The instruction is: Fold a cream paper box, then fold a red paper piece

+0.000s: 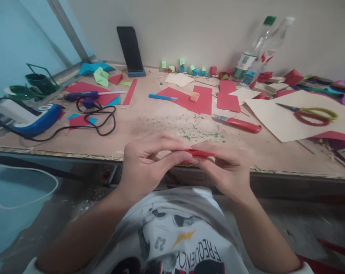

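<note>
Both hands pinching folded red paper piece (200, 153) over near edge of workbench (149, 118): left hand (145, 165), right hand (228, 169), fingertips closed on it (creasing, likely). Red-handled knife (240, 124) just beyond.

— Where are you working?

— You're at a home craft bench: a scuffed wooden tabletop (149, 118) against a plain wall, strewn with red paper sheets (199, 99), scissors (313, 113), a red-handled knife (240, 124), a glue gun (85, 97) and paper scraps.

— Anything else?

— A row of small folded paper cubes (186, 68) stands along the wall.
</note>
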The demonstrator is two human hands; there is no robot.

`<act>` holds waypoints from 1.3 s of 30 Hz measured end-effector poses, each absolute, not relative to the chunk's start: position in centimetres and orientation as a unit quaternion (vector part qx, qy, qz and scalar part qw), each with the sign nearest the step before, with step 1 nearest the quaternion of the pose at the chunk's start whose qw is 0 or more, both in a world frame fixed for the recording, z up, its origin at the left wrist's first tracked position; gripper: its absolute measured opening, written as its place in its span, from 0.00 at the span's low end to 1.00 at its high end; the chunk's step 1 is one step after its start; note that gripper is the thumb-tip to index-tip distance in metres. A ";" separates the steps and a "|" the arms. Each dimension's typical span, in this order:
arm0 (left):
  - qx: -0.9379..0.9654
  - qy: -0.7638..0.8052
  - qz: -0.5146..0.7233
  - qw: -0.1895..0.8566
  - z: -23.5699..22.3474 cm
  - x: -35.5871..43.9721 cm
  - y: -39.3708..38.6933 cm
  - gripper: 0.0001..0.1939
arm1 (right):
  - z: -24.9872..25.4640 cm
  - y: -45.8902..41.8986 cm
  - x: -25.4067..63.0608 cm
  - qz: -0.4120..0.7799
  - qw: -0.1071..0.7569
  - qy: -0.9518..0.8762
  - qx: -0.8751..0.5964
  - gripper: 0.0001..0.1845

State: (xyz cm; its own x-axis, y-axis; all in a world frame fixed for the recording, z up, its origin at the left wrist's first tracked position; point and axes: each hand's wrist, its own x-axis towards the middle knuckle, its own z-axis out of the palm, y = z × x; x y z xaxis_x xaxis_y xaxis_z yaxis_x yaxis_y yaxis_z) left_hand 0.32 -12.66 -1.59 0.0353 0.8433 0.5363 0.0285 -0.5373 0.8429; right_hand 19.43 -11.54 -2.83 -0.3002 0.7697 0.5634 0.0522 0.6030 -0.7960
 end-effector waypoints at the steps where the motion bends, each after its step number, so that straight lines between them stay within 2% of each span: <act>1: 0.634 0.341 0.605 0.340 -1.6 0.3 -12.7 0.10 | -2.9 -11.5 19.5 0.346 0.518 -0.729 -0.283 0.14; 16: 0.621 0.330 0.601 0.380 -1.9 0.3 -12.6 0.10 | -2.6 -11.6 19.6 0.358 0.491 -0.743 -0.280 0.15; 32: 0.627 0.336 0.593 0.376 -1.6 0.1 -12.7 0.07 | -2.1 -11.7 19.7 0.351 0.464 -0.761 -0.286 0.14; 39: 0.615 0.349 0.600 0.373 -1.5 0.4 -12.6 0.07 | -2.2 -11.6 19.6 0.363 0.472 -0.754 -0.279 0.10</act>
State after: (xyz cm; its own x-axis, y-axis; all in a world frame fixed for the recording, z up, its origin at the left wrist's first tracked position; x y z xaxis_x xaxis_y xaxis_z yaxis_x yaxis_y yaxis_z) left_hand 0.36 -12.63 -1.55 0.0354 0.8779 0.4776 -0.0188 -0.4772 0.8786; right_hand 19.61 -11.63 -2.22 -0.3998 0.7623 0.5090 0.0785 0.5817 -0.8096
